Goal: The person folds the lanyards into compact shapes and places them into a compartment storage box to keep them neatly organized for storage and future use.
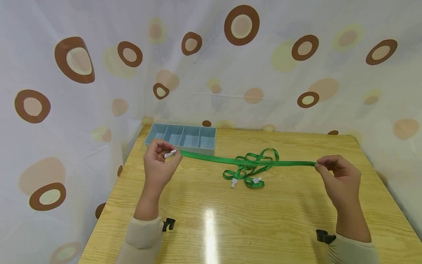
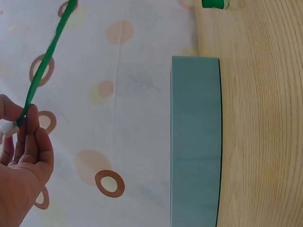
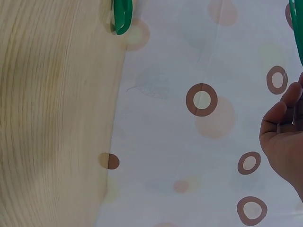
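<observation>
A green lanyard [image 1: 211, 158] is stretched nearly level between both hands, above the table. My left hand [image 1: 159, 161] pinches its end beside the white plastic clip [image 1: 170, 154]; the left wrist view shows thumb and fingertips meeting on the strap [image 2: 41, 71]. At the other end, my right hand [image 1: 341, 179] pinches the strap between thumb and forefinger. In the right wrist view that hand [image 3: 286, 127] is partly cut off by the frame edge. Behind the taut strap, more green lanyards [image 1: 255, 170] lie in a loose tangle on the table, with two white clips showing.
A pale blue tray [image 1: 207, 150] with several compartments stands at the table's back left, just behind my left hand. The wooden table [image 1: 263, 220] meets a patterned curtain [image 1: 211, 73] at the back and sides.
</observation>
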{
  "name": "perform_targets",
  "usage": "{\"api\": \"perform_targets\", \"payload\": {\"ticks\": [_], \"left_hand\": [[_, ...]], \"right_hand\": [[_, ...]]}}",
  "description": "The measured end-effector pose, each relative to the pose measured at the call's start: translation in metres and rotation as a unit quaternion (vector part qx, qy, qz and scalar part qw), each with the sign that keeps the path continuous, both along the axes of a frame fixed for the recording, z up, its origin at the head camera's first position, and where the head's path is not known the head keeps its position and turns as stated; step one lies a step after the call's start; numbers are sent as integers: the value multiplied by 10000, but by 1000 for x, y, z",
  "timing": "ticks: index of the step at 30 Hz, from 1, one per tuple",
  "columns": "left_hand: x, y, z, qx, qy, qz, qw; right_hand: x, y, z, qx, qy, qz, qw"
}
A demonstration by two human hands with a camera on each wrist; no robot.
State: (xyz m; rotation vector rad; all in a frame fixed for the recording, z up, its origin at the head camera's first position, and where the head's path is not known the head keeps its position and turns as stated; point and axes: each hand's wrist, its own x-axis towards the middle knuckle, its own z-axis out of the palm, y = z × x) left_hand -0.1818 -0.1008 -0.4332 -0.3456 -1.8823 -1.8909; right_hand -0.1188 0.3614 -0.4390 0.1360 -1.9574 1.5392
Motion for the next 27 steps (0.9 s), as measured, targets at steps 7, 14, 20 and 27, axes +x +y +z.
{"api": "perform_targets", "payload": {"ticks": [7, 14, 20, 27], "left_hand": [[1, 6, 1, -40, 10, -262, 9996], [1, 14, 1, 89, 21, -375, 9993], [3, 22, 0, -121, -504, -420, 9978], [6, 37, 0, -392, -866, -684, 9931]], "right_hand": [[-5, -7, 0, -360, 528, 661, 9958], [-9, -16, 2, -279, 838, 996, 9911], [-11, -30, 5, 646, 516, 718, 9940], [-14, -53, 9, 977, 352, 953, 9900]]}}
